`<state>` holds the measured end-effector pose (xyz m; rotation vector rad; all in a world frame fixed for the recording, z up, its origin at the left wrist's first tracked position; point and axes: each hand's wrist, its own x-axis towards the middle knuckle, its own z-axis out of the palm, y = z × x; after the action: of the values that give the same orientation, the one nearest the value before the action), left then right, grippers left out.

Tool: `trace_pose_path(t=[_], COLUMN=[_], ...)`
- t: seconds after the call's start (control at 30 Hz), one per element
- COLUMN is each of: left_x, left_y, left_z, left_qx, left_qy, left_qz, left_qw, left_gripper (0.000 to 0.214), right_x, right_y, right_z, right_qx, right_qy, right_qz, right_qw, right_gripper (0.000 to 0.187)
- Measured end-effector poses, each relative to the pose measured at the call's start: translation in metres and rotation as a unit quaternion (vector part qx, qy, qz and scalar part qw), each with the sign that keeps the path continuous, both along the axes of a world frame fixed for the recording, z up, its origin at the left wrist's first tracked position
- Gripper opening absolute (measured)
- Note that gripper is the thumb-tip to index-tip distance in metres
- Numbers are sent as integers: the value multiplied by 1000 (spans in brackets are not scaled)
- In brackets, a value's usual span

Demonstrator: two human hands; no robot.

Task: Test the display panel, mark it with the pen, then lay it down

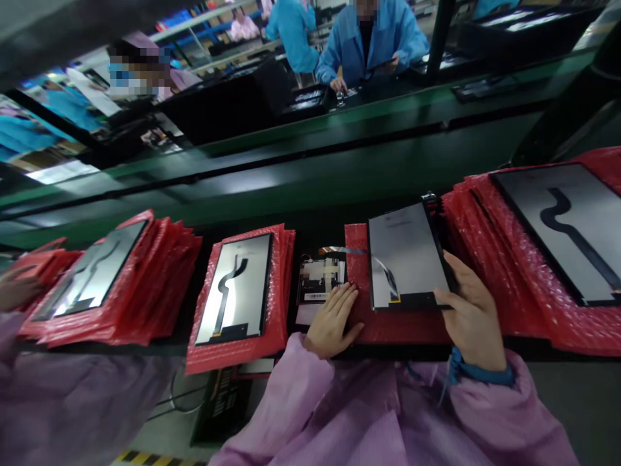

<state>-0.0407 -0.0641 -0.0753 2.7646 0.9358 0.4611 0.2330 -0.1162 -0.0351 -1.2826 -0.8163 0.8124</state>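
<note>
A flat display panel (406, 254) with a grey back and a ribbon cable lies on a red bubble-wrap bag (388, 323) in front of me. My right hand (473, 317) grips the panel's lower right corner, thumb on top. My left hand (334, 318) lies flat with fingers stretched out on the bag's left edge, beside a small printed card (320, 279). Both sleeves are pink.
Stacks of red bags topped with panels sit at the left (104, 278), centre left (240, 288) and right (557, 246). A green conveyor (310, 162) runs behind. People in blue coats work across it. Another person's hand (14, 291) shows at far left.
</note>
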Motion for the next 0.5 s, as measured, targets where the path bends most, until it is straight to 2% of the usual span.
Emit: trace_pose_path(t=[0.17,0.3,0.5], left_x=[-2,-3,-1], left_y=[2,3,2], left_z=[0,-3,-1], left_qx=[-27,-14,-8], left_qy=[-37,-40,29], left_qz=[26,18,25], left_qw=[999,999,999], left_gripper=[76,71,62], right_x=[-15,-22,-20], right_y=[-8,-15,-18], right_z=[-18,-30,-17], right_qx=[8,25,80], right_qy=[87,88,35], right_qz=[3,6,-15], right_qw=[996,996,996], right_gripper=[55,49,49])
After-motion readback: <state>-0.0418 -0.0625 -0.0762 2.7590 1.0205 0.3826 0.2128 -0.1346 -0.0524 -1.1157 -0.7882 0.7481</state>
